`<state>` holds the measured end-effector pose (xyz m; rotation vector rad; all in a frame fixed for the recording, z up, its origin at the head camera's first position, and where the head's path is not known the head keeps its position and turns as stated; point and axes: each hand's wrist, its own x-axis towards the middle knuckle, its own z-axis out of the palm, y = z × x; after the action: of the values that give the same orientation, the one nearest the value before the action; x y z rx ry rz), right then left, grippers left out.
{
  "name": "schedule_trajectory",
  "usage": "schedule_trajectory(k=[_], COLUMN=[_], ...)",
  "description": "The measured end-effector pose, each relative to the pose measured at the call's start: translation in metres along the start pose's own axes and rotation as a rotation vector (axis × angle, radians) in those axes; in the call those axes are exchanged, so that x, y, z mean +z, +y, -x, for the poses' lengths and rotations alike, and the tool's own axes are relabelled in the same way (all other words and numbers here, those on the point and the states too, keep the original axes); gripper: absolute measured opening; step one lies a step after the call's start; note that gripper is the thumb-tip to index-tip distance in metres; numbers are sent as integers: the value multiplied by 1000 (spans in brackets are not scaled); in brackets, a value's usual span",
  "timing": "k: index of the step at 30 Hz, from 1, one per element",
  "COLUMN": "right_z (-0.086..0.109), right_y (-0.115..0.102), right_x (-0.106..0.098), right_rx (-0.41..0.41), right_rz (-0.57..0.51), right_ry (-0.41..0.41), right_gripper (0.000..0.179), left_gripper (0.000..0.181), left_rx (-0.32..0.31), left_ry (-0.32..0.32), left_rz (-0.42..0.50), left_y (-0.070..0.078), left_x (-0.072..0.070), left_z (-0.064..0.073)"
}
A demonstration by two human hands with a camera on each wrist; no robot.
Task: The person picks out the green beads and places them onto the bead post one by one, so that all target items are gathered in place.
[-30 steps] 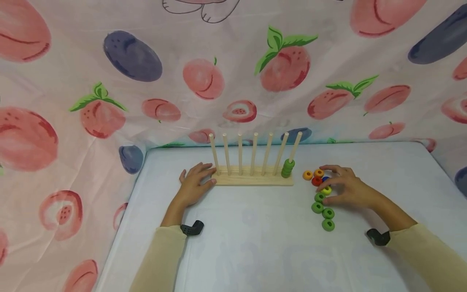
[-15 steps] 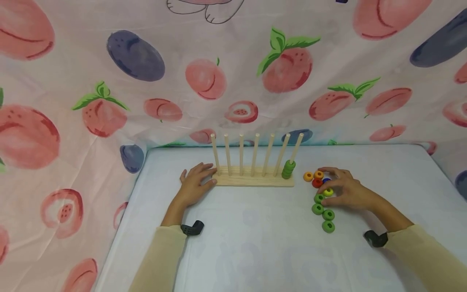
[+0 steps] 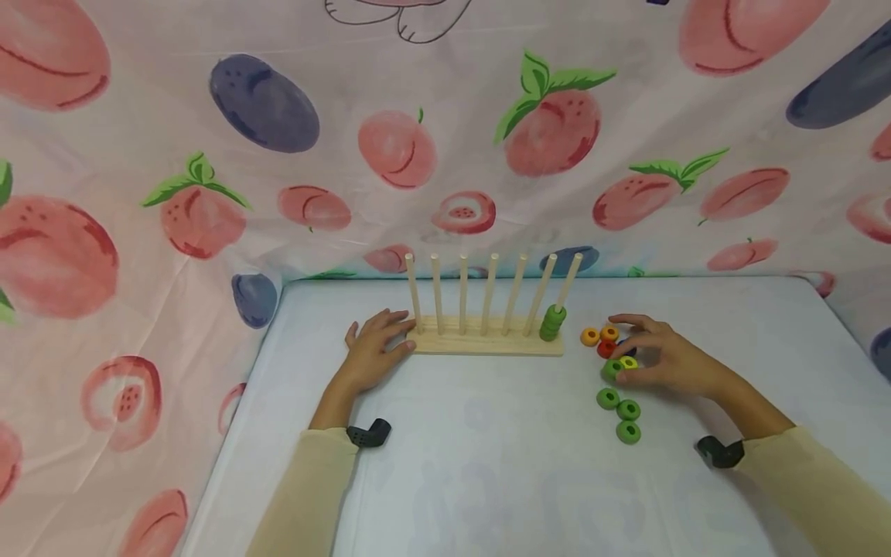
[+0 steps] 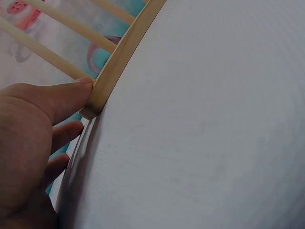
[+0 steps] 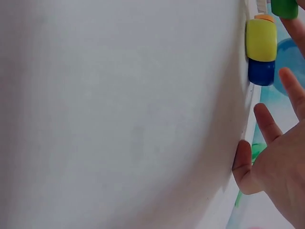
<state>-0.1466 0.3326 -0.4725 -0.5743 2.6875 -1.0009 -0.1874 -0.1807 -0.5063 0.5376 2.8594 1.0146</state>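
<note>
My left hand (image 3: pixel 373 350) holds the left end of a wooden peg rack (image 3: pixel 480 343), thumb at its near edge and index finger at its far side. In the left wrist view the thumb touches the end of the rack's base (image 4: pixel 114 71). Several upright pegs stand on it; the rightmost bears a stack of green rings (image 3: pixel 553 322). My right hand (image 3: pixel 668 358) pinches a green ring (image 3: pixel 612 370) between thumb and finger, slightly above the table. In the right wrist view this green ring (image 5: pixel 285 7) shows at the top edge, its other fingers spread.
Around the right hand lie two orange rings (image 3: pixel 590 336), a red ring (image 3: pixel 607 349), a yellow ring (image 3: pixel 629 363) and a partly hidden blue ring (image 5: pixel 261 72). Three green rings (image 3: pixel 629 432) lie nearer on the white table (image 3: pixel 487 464). A fruit-print cloth (image 3: pixel 418 93) hangs behind.
The right thumb and finger have closed on a green ring and lifted it slightly away from the other green rings. The left hand has kept its place on the rack.
</note>
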Motion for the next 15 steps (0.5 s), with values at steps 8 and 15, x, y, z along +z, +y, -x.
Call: schedule_trajectory(k=[8, 15], right_z=[-3, -4], right_y=[-2, -16], right_x=[-1, -9], right_rx=[2, 28], right_rz=[-42, -6], right_ry=[36, 122], right_gripper=[20, 20], left_gripper=[45, 45], left_rx=[-1, 0], left_ry=[-2, -1], left_rz=[-9, -9], left_y=[-1, 1], left_x=[0, 1], left_z=[0, 1])
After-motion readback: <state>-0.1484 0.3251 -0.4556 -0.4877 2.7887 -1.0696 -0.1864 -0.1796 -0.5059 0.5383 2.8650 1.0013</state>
